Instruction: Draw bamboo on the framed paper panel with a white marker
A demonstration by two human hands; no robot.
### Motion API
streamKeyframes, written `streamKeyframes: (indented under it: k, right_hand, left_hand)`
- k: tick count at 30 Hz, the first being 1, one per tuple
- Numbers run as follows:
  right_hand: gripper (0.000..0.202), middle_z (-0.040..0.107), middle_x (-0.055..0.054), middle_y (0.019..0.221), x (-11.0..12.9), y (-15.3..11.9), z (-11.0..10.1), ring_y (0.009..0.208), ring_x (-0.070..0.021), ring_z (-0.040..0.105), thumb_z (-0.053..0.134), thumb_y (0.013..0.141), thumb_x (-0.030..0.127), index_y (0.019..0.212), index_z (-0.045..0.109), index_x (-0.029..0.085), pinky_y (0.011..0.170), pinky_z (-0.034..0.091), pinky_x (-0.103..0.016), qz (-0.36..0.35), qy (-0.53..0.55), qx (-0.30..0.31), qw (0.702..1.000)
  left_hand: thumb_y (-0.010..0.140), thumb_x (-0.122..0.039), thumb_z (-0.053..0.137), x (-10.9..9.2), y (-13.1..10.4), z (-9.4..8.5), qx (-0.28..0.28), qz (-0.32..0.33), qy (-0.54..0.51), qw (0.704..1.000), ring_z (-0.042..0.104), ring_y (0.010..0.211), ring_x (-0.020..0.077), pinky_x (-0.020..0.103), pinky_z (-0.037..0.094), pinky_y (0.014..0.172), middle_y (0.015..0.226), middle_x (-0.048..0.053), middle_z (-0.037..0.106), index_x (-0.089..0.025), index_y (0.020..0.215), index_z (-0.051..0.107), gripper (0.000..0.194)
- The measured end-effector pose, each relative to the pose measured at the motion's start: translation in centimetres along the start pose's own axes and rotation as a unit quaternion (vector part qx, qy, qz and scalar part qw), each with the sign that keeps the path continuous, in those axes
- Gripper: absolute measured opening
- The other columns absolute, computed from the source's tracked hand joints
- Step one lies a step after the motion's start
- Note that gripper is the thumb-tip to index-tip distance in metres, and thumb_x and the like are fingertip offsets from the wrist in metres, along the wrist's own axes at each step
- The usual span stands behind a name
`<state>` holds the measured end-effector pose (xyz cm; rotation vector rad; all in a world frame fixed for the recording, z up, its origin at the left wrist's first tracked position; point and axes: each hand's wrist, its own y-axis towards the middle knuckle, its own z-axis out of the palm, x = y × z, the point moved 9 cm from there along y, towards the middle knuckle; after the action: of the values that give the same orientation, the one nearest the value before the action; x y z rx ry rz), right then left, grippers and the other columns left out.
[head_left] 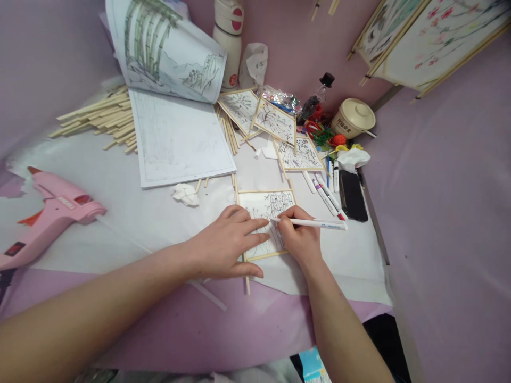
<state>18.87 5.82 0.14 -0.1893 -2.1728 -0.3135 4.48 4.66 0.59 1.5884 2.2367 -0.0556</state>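
A small paper panel framed with thin wooden sticks (261, 200) lies on the white table cover, with dark line drawing of bamboo-like stems on it. My left hand (231, 239) rests flat over its left side, fingers spread and pointing right. In my right hand (301, 236) is a slim white pen (325, 224), pinched between thumb and fingers. Its tip meets the paper near my left index fingertip. Part of the drawing is hidden under both hands.
A drawing book (179, 138) lies behind, left of several framed drawings (275, 122). Wooden sticks (104, 119) are piled at the left, near a pink glue gun (56, 207). Markers (325, 197), a black phone (353, 196) and a lidded cup (353, 118) sit at the right.
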Motion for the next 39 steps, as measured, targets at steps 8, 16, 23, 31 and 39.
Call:
streamKeyframes:
  k: [8,16,23,31,39]
  right_hand:
    - [0.012,0.058,0.005,0.058,0.03,0.04,0.01,0.056,-0.0113,0.051,0.054,0.076,0.017,0.067,0.062,0.019,0.056,0.04,-0.024,-0.004,-0.005,-0.009,1.0]
    - [0.012,0.058,0.004,0.057,-0.35,-0.05,-0.17,0.055,-0.0121,0.051,0.054,0.076,0.02,0.067,0.062,0.02,0.054,0.04,-0.025,0.014,0.005,-0.015,1.0]
    - [0.012,0.057,0.005,0.057,-0.04,-0.06,0.02,0.055,-0.0116,0.05,0.053,0.075,0.017,0.066,0.061,0.02,0.055,0.039,-0.025,-0.001,-0.003,-0.005,1.0]
    - [0.011,0.058,0.005,0.057,0.04,0.01,-0.09,0.056,-0.0116,0.052,0.054,0.075,0.017,0.067,0.061,0.02,0.056,0.039,-0.024,-0.007,-0.014,-0.013,1.0]
    - [0.012,0.058,0.005,0.058,-0.05,-0.05,-0.17,0.056,-0.0119,0.051,0.054,0.076,0.019,0.066,0.061,0.02,0.056,0.039,-0.025,0.004,-0.005,-0.013,1.0]
  left_hand:
    - [0.085,-0.071,0.047,-0.01,-0.01,-0.03,0.001,-0.001,-0.001,1.0,0.049,0.105,0.031,0.051,0.028,0.099,0.141,0.013,0.051,-0.02,0.13,0.057,0.068]
    - [0.086,-0.071,0.047,0.04,0.04,0.06,0.002,-0.002,0.0,1.0,0.048,0.105,0.031,0.051,0.028,0.1,0.142,0.013,0.051,-0.019,0.13,0.057,0.068]
    - [0.086,-0.071,0.045,-0.01,0.03,0.1,0.005,-0.002,0.004,1.0,0.048,0.104,0.0306,0.051,0.027,0.1,0.141,0.013,0.051,-0.02,0.13,0.057,0.069]
    - [0.086,-0.071,0.046,-0.02,-0.01,0.13,0.006,-0.002,0.004,1.0,0.048,0.105,0.0307,0.051,0.027,0.1,0.142,0.013,0.051,-0.019,0.13,0.056,0.069]
    - [0.086,-0.071,0.047,-0.01,0.05,-0.01,0.002,-0.002,0.003,1.0,0.048,0.105,0.0306,0.05,0.027,0.1,0.141,0.014,0.051,-0.02,0.13,0.057,0.068]
